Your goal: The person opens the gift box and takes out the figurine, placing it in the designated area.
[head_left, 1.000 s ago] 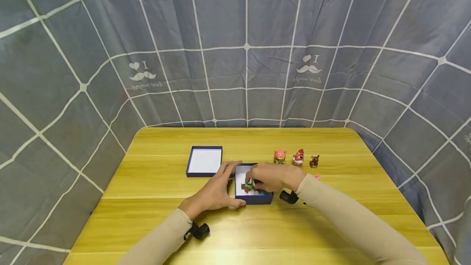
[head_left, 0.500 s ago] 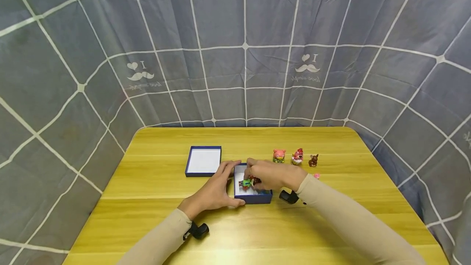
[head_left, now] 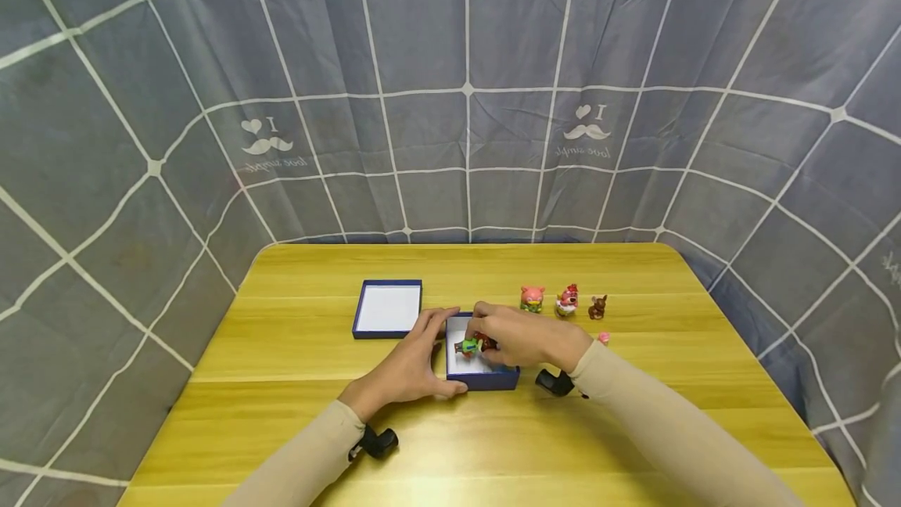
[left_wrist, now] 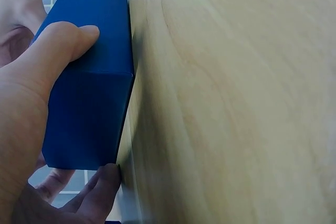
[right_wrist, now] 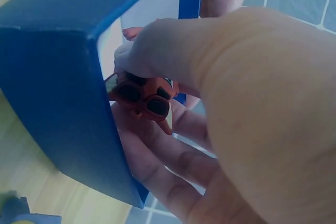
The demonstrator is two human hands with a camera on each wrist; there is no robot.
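Observation:
My right hand (head_left: 524, 332) reaches into a dark blue open box (head_left: 486, 380) with a white inside. Between its thumb and fingers it holds a small figurine (head_left: 468, 346), green-bodied, with a reddish-brown, pointy-eared head. The right wrist view shows dark goggles on that figurine's head (right_wrist: 142, 97), which is turned toward the camera by the box wall. My left hand (head_left: 404, 366) grips the box from its left side. Its thumb (left_wrist: 71, 40) presses on the front wall and its fingers lie along the far side. My right hand hides part of the box's inside.
A shallow blue-rimmed lid (head_left: 387, 309) lies white side up, back left. Beyond the box stand a pink pig-like figurine (head_left: 532, 299), a red-and-white one (head_left: 566, 300) and a brown eared one (head_left: 597, 307). A small pink piece (head_left: 603, 338) lies near my right sleeve.
Within the box, my right hand has turned the figurine and shifted it slightly toward the back, its green body now lying sideways. My left hand keeps its hold on the box.

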